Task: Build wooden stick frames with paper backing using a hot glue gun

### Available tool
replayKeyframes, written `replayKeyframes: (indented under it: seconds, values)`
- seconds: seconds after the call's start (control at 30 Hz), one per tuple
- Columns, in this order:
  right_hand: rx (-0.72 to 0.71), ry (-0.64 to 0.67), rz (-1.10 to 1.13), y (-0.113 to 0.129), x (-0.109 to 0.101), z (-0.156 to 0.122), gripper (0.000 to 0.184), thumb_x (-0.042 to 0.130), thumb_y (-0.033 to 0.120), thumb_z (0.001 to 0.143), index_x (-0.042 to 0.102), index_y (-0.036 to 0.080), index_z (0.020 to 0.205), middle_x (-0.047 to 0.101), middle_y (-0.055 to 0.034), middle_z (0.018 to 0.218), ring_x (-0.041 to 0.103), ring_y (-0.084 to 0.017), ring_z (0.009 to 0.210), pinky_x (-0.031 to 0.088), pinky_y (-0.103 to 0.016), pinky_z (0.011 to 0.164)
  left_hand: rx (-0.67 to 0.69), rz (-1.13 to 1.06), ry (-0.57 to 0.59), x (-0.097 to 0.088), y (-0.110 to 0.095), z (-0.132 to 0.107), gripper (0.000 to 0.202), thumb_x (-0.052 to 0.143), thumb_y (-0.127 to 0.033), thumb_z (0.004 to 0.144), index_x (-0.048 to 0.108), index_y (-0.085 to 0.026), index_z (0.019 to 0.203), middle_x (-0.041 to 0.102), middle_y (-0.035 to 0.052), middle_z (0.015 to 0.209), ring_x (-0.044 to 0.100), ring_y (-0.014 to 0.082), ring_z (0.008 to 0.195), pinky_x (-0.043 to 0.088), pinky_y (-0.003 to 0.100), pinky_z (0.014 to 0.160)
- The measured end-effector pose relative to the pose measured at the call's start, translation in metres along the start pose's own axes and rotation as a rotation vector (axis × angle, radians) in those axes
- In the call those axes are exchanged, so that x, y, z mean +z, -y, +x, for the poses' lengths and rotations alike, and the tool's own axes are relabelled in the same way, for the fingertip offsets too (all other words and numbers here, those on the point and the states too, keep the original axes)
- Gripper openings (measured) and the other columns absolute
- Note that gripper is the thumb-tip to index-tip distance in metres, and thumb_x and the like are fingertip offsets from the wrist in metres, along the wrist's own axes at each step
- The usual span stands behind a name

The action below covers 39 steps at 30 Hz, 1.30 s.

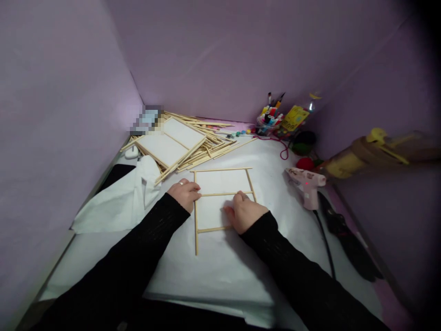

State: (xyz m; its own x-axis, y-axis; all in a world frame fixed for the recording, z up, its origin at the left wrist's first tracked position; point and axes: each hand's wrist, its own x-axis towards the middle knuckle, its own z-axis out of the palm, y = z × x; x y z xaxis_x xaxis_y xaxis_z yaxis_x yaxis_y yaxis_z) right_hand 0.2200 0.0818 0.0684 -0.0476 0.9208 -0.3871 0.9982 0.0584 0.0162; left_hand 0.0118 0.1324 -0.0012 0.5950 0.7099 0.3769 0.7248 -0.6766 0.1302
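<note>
A frame of thin wooden sticks [196, 220] lies over a white sheet [215, 211] on the covered table. A middle stick [220, 194] crosses it between the two side sticks. My left hand [184, 195], wearing a ring, is closed at the left side stick, its fingertips where the middle stick meets it. Toward the other end of the middle stick, my right hand [246, 212] pinches it with bent fingers. That hand and wrist hide the lower right corner of the frame.
Behind lies a pile of loose sticks [213, 149] with a finished-looking stick panel [168, 142] on top. A pink glue gun [308, 186] with a black cord stands right. Crumpled white cloth [113, 207] lies left. A cup of markers [268, 120] stands at the back.
</note>
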Motion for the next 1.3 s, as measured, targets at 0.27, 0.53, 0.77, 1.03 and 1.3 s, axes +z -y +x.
replayKeyframes:
  seconds: [0.27,0.53,0.77,1.03,1.3]
  values:
    - [-0.019,-0.053,0.040,-0.018,0.000,0.012,0.033,0.035,0.041,0.091,0.058,0.018,0.095,0.068,-0.0106,0.092,0.066,-0.024,0.079,0.041,-0.030,0.059,-0.009,0.008,0.026,-0.001,-0.001,-0.001,0.028,0.051,-0.015,0.082,0.073,-0.023,0.069,0.069,0.0066,0.089,0.051,0.0191,0.077,0.040,0.029,0.057]
    - [-0.053,-0.348,0.341,-0.097,-0.024,-0.005,0.025,0.037,0.022,0.086,0.061,0.020,0.096,0.070,-0.0052,0.083,0.064,-0.018,0.074,0.043,-0.026,0.066,0.021,0.018,-0.030,0.000,0.000,0.000,0.029,0.050,-0.013,0.082,0.074,-0.023,0.069,0.070,0.0059,0.085,0.051,0.0183,0.074,0.040,0.028,0.056]
    - [-0.190,-0.567,0.423,-0.082,0.035,-0.002,0.018,0.040,0.014,0.080,0.056,0.019,0.085,0.064,-0.0102,0.088,0.061,-0.020,0.087,0.048,-0.032,0.079,0.008,0.010,-0.072,0.005,0.001,-0.003,0.030,0.048,-0.014,0.084,0.073,-0.024,0.070,0.069,0.0065,0.082,0.052,0.0182,0.075,0.039,0.028,0.057]
    - [-0.242,-0.554,0.383,-0.067,0.072,0.004,0.022,0.037,0.012,0.084,0.056,0.016,0.095,0.056,-0.0161,0.128,0.061,-0.019,0.106,0.053,-0.033,0.083,0.054,0.055,-0.098,0.000,-0.001,-0.003,0.029,0.048,-0.010,0.082,0.073,-0.023,0.074,0.069,0.0058,0.081,0.051,0.0177,0.071,0.040,0.027,0.054]
    - [-0.291,-0.419,0.314,-0.071,0.080,0.015,0.047,0.036,0.009,0.083,0.042,0.004,0.129,0.052,-0.0201,0.132,0.059,-0.023,0.111,0.049,-0.036,0.091,0.052,0.078,-0.086,-0.006,-0.005,-0.003,0.029,0.047,-0.008,0.079,0.072,-0.023,0.077,0.069,0.0051,0.083,0.053,0.0180,0.071,0.039,0.027,0.051]
